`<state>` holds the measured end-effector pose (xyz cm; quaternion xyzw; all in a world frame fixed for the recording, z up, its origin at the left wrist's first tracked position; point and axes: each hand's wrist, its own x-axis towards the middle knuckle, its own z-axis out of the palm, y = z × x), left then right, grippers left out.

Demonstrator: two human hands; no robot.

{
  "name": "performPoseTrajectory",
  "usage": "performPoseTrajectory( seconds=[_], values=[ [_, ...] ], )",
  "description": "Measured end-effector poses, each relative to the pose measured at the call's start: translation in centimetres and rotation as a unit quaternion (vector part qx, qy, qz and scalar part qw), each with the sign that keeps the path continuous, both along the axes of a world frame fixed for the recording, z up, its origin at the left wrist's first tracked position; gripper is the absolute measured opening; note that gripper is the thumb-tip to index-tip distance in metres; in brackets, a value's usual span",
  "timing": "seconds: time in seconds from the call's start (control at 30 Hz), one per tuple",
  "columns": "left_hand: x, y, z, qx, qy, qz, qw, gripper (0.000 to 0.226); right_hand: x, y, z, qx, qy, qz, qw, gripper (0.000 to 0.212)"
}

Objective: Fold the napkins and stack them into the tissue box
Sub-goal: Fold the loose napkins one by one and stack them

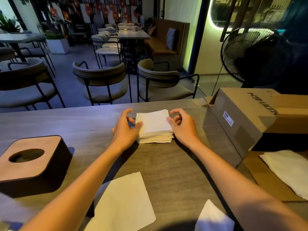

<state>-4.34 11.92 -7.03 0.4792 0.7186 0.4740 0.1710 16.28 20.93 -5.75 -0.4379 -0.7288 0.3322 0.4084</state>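
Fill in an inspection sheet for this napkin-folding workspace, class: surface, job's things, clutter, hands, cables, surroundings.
Surface: wooden table, dimly lit.
Job's things: stack of folded napkins at centre; tissue box at left, lid on; unfolded napkin near edge; second napkin partly visible.
Clutter: cardboard box at right; napkin pile on cardboard in front of it.
Hands: left hand and right hand open, flanking the stack, fingers curled.
Cables: nothing seen.
Surroundings: chairs, standing fan, café tables.
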Motion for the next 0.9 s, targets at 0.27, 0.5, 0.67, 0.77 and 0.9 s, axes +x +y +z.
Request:
performPoseTrajectory(
  seconds=[0.27,0.5,0.67,0.77,0.9],
  values=[
    [0.0,-7.3,2.8,-0.114,0.045,-0.124,0.985,0.017,0.7,-6.0,2.3,0.031,-0.001,0.033,0.999,0.02],
    [1.2,-12.4,2.8,-0.136,0.122,-0.136,0.974,0.008,1.1,-10.5,2.7,0.055,-0.109,0.088,0.989,0.018],
    [1.5,-11.6,2.3,-0.06,0.143,-0.075,0.985,0.015,1.0,-10.4,3.0,0.087,-0.182,0.063,0.977,0.028],
    [2.1,-9.9,2.0,-0.016,0.182,-0.035,0.983,0.033,0.8,-9.7,2.5,0.136,-0.244,0.042,0.959,0.036],
    [2.8,-6.7,1.7,-0.006,0.268,-0.011,0.963,0.043,0.1,-8.5,1.7,0.184,-0.289,0.026,0.939,0.037]
  ],
)
